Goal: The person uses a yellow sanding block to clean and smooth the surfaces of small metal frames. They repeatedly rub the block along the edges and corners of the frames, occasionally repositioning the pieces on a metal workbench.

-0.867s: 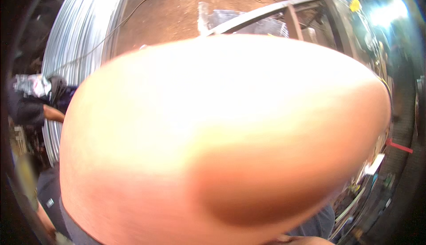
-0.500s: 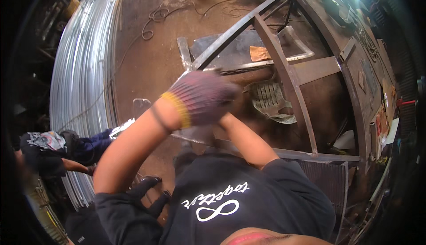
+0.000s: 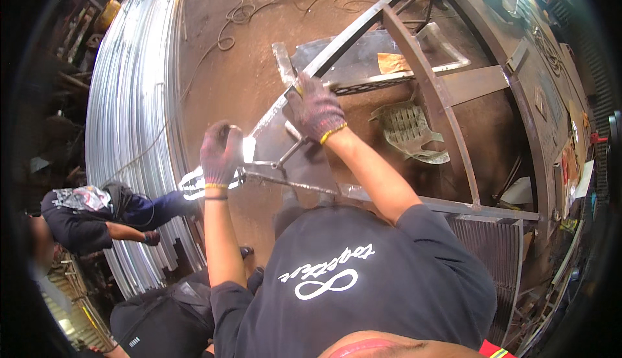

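My right hand, in a dark knitted glove with a yellow cuff, is curled over the upper bar of a large steel frame. To its left, my left hand wears a matching glove. Its fingers are bent close to the frame's pale, bright corner; what they grip, if anything, is hidden. A thin metal rod with a crosspiece lies between the two hands, near the corner. The frame's lower bar passes below the hands, in front of my shirt.
Long shiny metal lengths lie stacked on the left, with a crouching person beside them. A cable coils on the brown floor. Inside the frame lies a slotted metal piece; a ribbed dark panel stands at right.
My hands, overlapping and blurred before, have parted. The left has moved left to the frame's corner; the right is now up on the upper bar. The view has shifted slightly.
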The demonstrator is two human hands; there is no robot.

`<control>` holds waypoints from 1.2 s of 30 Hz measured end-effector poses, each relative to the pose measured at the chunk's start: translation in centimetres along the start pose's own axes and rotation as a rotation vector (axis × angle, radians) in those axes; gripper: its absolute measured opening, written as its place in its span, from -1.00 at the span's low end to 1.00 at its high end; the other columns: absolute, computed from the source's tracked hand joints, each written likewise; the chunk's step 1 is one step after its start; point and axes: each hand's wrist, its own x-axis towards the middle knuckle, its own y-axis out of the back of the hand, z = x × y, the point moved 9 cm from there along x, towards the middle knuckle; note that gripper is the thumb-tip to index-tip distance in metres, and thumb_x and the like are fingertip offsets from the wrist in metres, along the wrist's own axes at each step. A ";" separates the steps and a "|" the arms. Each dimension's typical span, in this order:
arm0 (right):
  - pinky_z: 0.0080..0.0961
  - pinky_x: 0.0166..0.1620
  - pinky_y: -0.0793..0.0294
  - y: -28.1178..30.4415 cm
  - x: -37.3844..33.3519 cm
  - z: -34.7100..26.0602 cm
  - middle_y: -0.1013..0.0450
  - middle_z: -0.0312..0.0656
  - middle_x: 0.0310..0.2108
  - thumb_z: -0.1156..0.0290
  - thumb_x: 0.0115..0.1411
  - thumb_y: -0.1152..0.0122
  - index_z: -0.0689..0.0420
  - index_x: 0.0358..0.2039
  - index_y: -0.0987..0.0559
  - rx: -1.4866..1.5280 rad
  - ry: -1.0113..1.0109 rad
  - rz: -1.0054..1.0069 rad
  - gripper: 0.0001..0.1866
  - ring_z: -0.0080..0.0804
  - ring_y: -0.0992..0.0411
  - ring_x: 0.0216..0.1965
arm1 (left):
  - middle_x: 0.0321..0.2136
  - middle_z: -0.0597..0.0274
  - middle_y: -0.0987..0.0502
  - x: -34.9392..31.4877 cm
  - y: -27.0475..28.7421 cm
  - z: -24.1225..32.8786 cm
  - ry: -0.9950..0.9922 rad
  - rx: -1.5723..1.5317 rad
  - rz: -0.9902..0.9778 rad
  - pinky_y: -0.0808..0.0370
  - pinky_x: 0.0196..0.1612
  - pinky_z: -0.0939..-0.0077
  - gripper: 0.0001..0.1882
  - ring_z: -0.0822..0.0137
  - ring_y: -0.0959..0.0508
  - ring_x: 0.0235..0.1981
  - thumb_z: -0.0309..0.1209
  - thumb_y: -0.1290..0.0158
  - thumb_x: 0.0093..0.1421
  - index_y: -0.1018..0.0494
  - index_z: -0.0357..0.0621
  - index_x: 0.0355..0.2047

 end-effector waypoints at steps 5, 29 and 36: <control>0.49 0.30 -0.22 1.0 -1.1 -7.5 -0.40 -0.09 0.28 0.27 0.29 -0.24 -0.10 0.30 -0.47 -0.263 0.519 0.184 -0.46 0.04 -0.31 0.39 | -0.16 0.01 -0.66 0.4 0.1 0.3 -0.183 0.439 0.148 -0.63 -0.04 0.21 -0.54 0.06 -0.70 -0.18 -0.04 -0.31 0.31 -0.60 -0.20 -0.06; 0.70 0.41 0.14 -1.2 0.1 -2.3 -0.06 0.16 0.58 -0.03 0.42 -0.13 -0.15 0.49 -0.40 -0.352 0.139 -0.073 -0.33 0.47 0.05 0.56 | -0.14 -0.01 -0.65 -0.9 -0.3 0.1 -0.131 0.472 0.312 -0.65 -0.07 0.16 -0.51 -0.03 -0.71 -0.17 -0.05 -0.38 0.21 -0.59 -0.17 -0.05; 0.63 0.42 0.04 -0.4 0.2 -3.0 -0.09 0.24 0.55 0.00 0.45 -0.06 -0.09 0.52 -0.33 -0.336 0.146 -0.042 -0.32 0.46 -0.04 0.53 | -0.21 -0.07 -0.64 -1.0 0.2 -1.3 -0.060 0.559 0.262 -0.64 -0.10 0.09 -0.46 -0.08 -0.68 -0.21 -0.01 -0.39 0.13 -0.56 -0.20 -0.12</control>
